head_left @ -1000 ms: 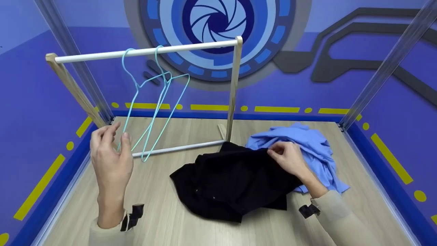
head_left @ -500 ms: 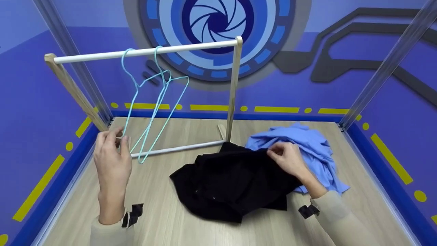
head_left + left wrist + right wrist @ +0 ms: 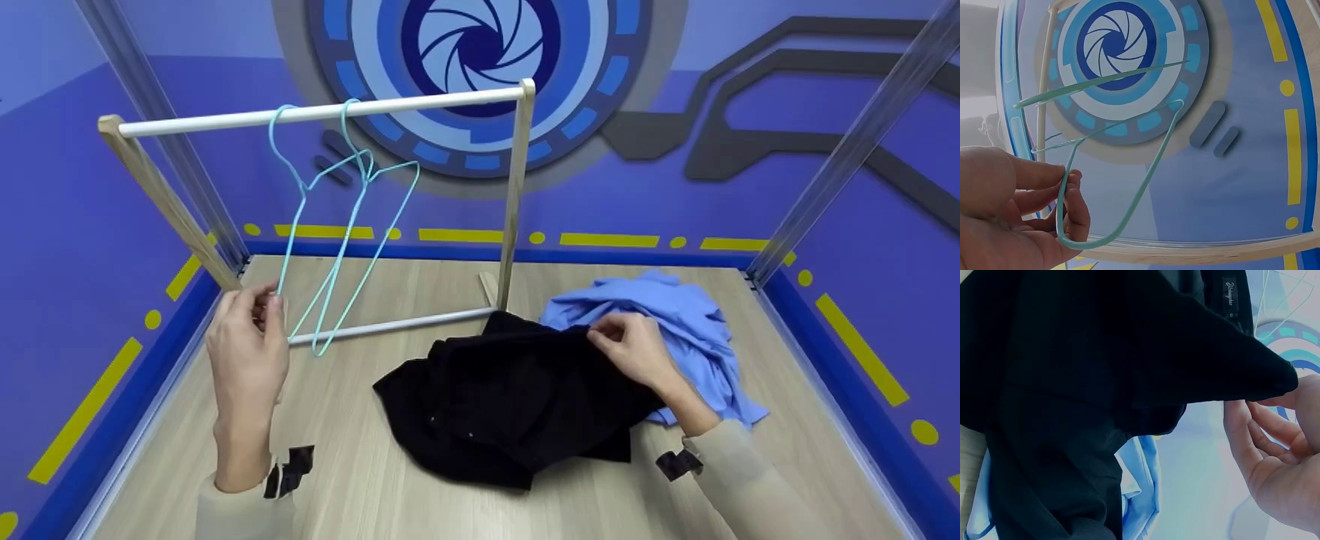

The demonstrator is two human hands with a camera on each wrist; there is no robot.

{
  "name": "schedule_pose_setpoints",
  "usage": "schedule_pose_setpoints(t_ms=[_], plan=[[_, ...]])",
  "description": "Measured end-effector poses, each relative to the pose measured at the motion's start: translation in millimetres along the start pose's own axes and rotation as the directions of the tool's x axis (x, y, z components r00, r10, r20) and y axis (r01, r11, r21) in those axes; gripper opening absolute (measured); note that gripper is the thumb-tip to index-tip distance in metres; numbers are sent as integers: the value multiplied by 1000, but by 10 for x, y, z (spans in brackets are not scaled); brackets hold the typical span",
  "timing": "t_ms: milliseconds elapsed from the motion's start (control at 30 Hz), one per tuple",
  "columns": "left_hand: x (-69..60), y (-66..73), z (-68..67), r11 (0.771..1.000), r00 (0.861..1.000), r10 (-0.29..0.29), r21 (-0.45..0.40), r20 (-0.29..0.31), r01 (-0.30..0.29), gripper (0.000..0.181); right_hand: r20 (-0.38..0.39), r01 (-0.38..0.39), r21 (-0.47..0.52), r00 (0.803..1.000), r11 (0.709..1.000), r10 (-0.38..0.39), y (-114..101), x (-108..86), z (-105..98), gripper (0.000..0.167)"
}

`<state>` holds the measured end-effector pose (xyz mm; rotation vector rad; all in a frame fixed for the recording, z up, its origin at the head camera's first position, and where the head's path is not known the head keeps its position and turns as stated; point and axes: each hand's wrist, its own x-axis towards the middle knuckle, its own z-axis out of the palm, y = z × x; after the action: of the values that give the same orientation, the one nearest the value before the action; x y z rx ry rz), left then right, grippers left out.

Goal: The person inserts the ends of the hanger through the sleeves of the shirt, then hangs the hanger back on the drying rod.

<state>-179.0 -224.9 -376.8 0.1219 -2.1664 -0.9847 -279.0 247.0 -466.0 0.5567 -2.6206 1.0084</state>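
Note:
My left hand pinches the lower corner of the nearer light-green wire hanger, whose hook hangs on the white rail. In the left wrist view, thumb and fingers of the left hand close around the hanger's rounded end. A second hanger hangs to its right. On the right, my right hand pinches the upper edge of a crumpled black shirt. The right wrist view shows the shirt's raised fold between thumb and fingers, with a neck label above.
A blue garment lies bunched behind and right of the black shirt. The rack's wooden posts rise from the wooden tabletop, with a low white bar between them. Patterned blue walls enclose three sides.
My left hand has drawn its fingers and thumb together onto the hanger's corner. The hangers have swung slightly. My right hand and the black shirt stay in place.

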Motion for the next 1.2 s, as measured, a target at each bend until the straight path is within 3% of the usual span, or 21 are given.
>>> schedule_pose_setpoints(t_ms=[567,1200], plan=[[-13,-56,16,998,998,-40,-58,-39,38,24,0,9,6,1000,1000,-9,5,-21,-5,7],[-86,-93,-33,997,991,-20,-77,-136,9,21,18,-18,1,1000,1000,18,14,-4,16,6]])
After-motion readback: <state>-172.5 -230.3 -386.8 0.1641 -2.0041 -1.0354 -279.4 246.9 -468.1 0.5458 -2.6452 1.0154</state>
